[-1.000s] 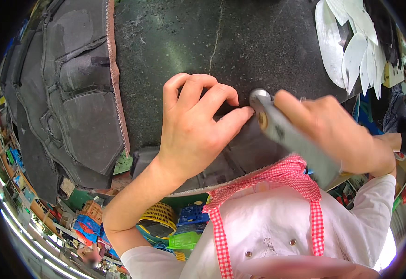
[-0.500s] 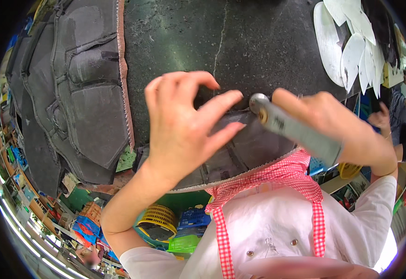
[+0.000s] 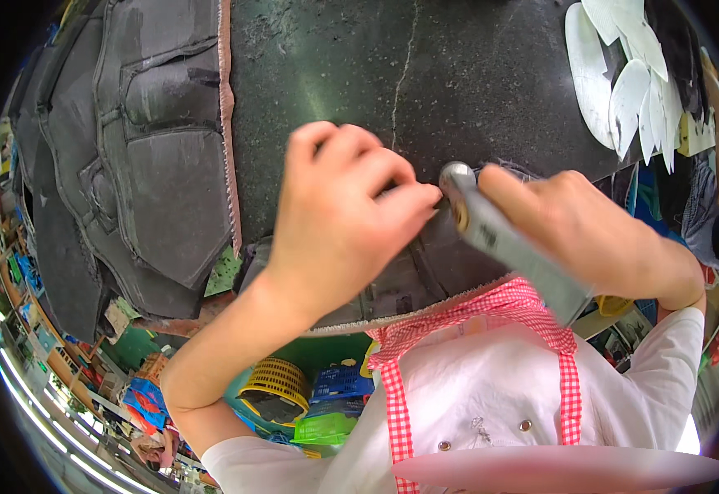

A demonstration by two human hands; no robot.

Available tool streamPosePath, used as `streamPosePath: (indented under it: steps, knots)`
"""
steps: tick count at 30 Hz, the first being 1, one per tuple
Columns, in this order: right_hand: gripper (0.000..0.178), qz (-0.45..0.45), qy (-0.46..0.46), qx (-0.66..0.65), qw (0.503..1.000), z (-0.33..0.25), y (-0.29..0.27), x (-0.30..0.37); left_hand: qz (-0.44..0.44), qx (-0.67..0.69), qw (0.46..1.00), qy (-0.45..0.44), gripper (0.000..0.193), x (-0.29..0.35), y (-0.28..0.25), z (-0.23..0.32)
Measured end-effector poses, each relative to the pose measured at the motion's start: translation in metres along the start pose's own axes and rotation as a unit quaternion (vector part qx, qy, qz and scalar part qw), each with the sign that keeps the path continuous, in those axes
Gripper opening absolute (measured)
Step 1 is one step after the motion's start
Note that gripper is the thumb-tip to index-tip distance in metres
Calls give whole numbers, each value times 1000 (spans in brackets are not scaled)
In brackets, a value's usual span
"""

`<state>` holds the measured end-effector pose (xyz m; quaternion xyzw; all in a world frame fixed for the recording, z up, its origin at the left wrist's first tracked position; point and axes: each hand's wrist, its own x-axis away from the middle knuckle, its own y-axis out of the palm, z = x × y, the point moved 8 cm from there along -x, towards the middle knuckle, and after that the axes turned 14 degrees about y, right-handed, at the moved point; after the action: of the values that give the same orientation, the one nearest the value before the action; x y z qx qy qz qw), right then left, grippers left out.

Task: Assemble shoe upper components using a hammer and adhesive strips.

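A dark padded panel (image 3: pixel 405 280) with a pale zigzag-cut edge lies at the table's near side, against my apron. Over its upper part is my left hand (image 3: pixel 339 210), thumb and fingers brought together in a pinch. What the fingertips hold, if anything, I cannot make out. My right hand (image 3: pixel 569 218) is wrapped round a flat grey tool (image 3: pixel 504 247) with a rounded metal end and a brass-coloured screw. The tool's exact kind does not show. Its metal end is close beside the left fingertips, above the panel's far edge.
Several more dark padded panels (image 3: pixel 174 173) are stacked at the left of the dark, worn tabletop (image 3: pixel 335 74). White leaf-shaped pieces (image 3: pixel 590 82) lie at the far right corner. Below the table are a yellow basket (image 3: pixel 273 383) and a green bin (image 3: pixel 324 429).
My left hand's thumb and fingers have come together from a spread pose. The tool stays in my right hand and is turned slightly. The view has shifted a little.
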<state>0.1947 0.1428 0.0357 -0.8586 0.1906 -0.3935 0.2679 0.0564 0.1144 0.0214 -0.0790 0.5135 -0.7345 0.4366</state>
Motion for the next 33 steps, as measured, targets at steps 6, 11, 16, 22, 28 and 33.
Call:
streamPosePath:
  steps: [6,11,16,22,28,33]
  knots:
    - [34,67,-55,-7,996,-8,-9,-6,-19,-24,997,69,21,8,-7,-4]
    - [36,-22,-8,-94,995,2,8,-13,-29,52,998,25,23,10,-13,-28]
    - [39,16,-51,-63,997,-13,10,-12,0,-47,996,78,24,15,-18,-8]
    - [26,82,-39,-8,996,-19,-3,-14,17,-91,993,71,22,27,-16,2]
    - [26,29,-44,10,999,-19,12,-24,15,-56,998,-27,23,34,-23,-11]
    - [32,-12,-60,-7,998,-30,25,-21,15,-95,995,-21,23,37,-27,-5]
